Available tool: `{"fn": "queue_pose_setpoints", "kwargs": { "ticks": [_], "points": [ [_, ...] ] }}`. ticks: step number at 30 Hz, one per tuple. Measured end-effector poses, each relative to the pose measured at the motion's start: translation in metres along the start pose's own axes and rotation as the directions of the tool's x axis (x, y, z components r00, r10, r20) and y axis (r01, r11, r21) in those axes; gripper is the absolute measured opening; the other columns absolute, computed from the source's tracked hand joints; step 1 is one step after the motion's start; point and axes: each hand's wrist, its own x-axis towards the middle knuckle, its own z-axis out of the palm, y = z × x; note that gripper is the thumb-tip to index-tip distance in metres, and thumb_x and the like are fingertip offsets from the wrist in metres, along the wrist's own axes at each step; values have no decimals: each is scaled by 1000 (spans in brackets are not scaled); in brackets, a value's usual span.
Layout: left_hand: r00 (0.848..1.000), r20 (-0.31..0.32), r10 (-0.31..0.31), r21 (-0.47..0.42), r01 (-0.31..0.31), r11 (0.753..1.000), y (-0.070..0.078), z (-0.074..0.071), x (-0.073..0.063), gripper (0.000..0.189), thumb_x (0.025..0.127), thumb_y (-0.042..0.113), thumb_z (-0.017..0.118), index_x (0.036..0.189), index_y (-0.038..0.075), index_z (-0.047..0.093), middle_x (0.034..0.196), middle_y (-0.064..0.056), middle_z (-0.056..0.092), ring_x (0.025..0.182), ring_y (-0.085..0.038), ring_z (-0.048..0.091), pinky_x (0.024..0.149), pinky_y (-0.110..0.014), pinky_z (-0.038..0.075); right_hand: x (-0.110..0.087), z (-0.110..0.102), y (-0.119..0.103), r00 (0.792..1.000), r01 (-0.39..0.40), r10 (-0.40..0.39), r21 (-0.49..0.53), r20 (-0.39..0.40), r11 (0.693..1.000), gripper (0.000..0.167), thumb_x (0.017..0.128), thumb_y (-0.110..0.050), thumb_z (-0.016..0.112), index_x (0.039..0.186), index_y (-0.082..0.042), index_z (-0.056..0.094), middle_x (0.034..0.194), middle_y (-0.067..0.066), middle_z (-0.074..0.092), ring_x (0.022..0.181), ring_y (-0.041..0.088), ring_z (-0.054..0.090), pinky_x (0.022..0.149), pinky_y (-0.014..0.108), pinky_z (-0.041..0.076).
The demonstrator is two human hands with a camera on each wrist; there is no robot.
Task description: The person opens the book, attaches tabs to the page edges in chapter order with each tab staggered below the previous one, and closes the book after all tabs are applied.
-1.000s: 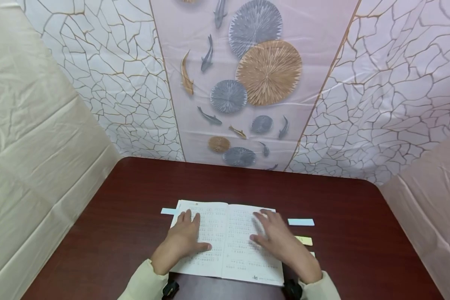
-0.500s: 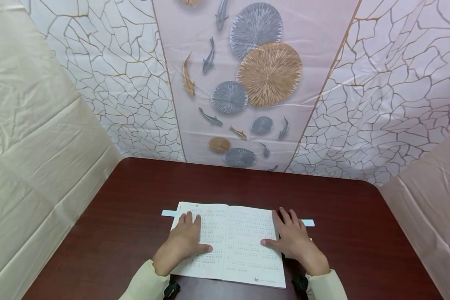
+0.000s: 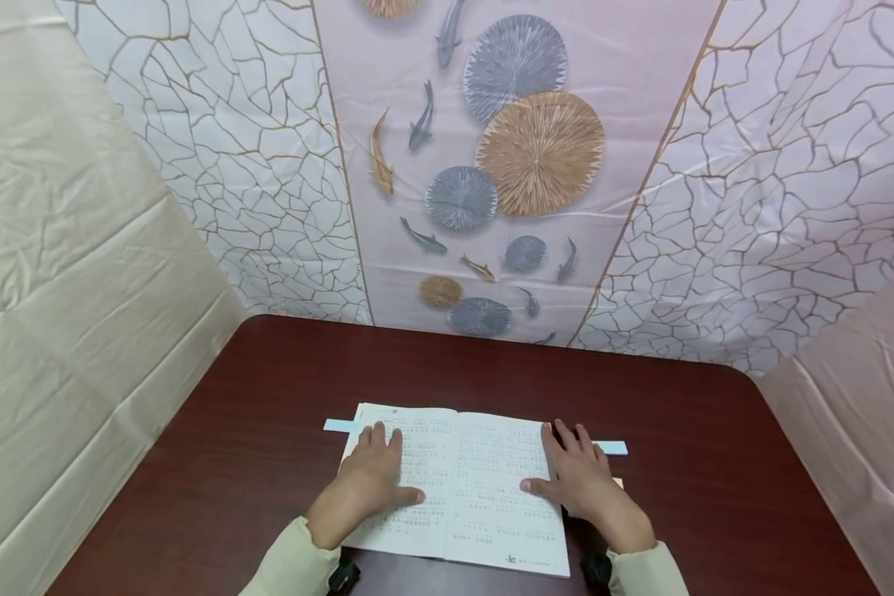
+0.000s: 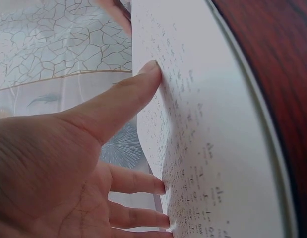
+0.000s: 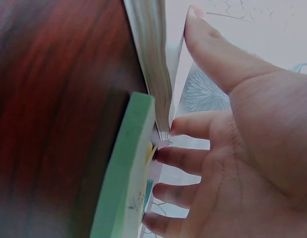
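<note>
An open book [image 3: 484, 472] with printed pages lies on the dark table. My left hand [image 3: 368, 480] rests on its left page, fingers spread and thumb pointing toward the spine. In the left wrist view that thumb [image 4: 136, 91] and the fingertips meet the paper. At the book's right edge is my right hand [image 3: 588, 488], its thumb over the right page and its straight fingers reaching past the edge. Seen from the right wrist, a green sticky-note pad [image 5: 118, 173] stands beside the page block, close to those fingers, with yellow and blue pieces partly hidden behind it.
A pale blue strip [image 3: 338, 425] sticks out left of the book. Past the right fingers shows the end of another light blue strip [image 3: 614, 448], with a bit of yellow [image 3: 617, 483] below. Patterned cloth [image 3: 536, 157] hangs behind the dark red-brown table [image 3: 216, 463].
My right hand has moved right, from over the right page to the book's edge, and now covers most of the sticky notes there. The left hand has stayed on its page.
</note>
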Motion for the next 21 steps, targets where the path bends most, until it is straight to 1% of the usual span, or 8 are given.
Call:
{"fn": "queue_pose_setpoints", "kwargs": {
  "ticks": [7,12,14,15,17,18,20,21],
  "points": [
    [1000,1,1,12,-1,1000,1,-1,-1,105,79,51,91,151,-11,46,159,-39,33,149,-55,33,104,-62,50,-2,1,0,1000,19,-19,-1,-16,1000,103,91,-51,80,164,1,30,173,25,19,156,57,7,117,79,16],
    [1000,4,1,13,-1,1000,0,0,0,106,80,51,90,152,-11,45,160,-40,32,149,-55,32,105,-62,49,-3,-1,-4,999,23,-24,-52,-22,998,96,92,-49,80,163,-2,36,172,26,19,156,58,7,118,78,15],
    [1000,3,4,12,-4,1000,1,0,0,105,80,51,90,152,-12,46,159,-40,33,149,-55,32,106,-62,49,-4,-3,-7,999,32,-34,-55,-42,998,89,91,-46,82,160,-4,43,168,29,27,154,57,15,118,76,19],
    [1000,1,6,15,-6,1000,1,0,1,105,80,51,90,151,-12,46,159,-40,33,149,-55,33,106,-62,49,-5,-5,-8,997,49,-51,-48,-55,998,85,91,-43,83,158,-4,47,162,30,35,150,56,25,116,73,26],
    [1000,0,6,30,-6,1000,1,1,2,105,79,52,90,151,-11,47,159,-40,34,149,-55,33,107,-62,49,-10,-11,-10,993,95,-93,35,-76,995,75,92,-38,83,153,-6,54,151,27,49,142,50,41,112,67,37],
    [1000,-1,5,38,-5,999,2,1,2,105,79,52,91,151,-11,47,159,-40,35,149,-55,33,107,-61,49,-13,-14,-12,990,120,-112,95,-86,988,71,93,-36,82,152,-7,55,144,22,56,135,43,51,109,63,43],
    [1000,-2,0,50,1,999,2,1,3,106,78,53,91,151,-11,48,159,-39,35,149,-54,34,106,-61,50,-20,-22,-15,982,175,-155,220,-106,960,68,99,-34,76,155,-7,51,130,16,63,117,32,62,94,53,53],
    [1000,-3,-2,56,3,998,2,1,3,106,78,54,91,150,-11,48,158,-39,36,149,-54,34,105,-62,50,-23,-25,-18,977,202,-174,279,-124,939,68,102,-35,72,158,-7,46,129,16,65,113,28,65,90,51,56]
  ]
}}
